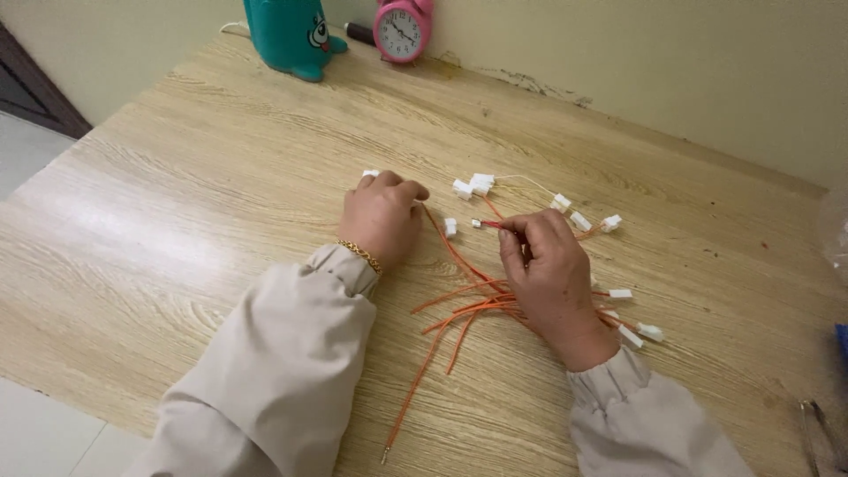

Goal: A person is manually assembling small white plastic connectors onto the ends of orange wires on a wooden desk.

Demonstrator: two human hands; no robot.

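head view: my right hand pinches an orange wire by its metal tip; my left hand is curled closed on a white connector on the counter.

A light wooden table with wavy grain fills most of the view, its far edge against a pale cream wall (scuffed and flaking along the join). Pale floor shows past the left edge and near left corner. Soft light glares on the table's left side.
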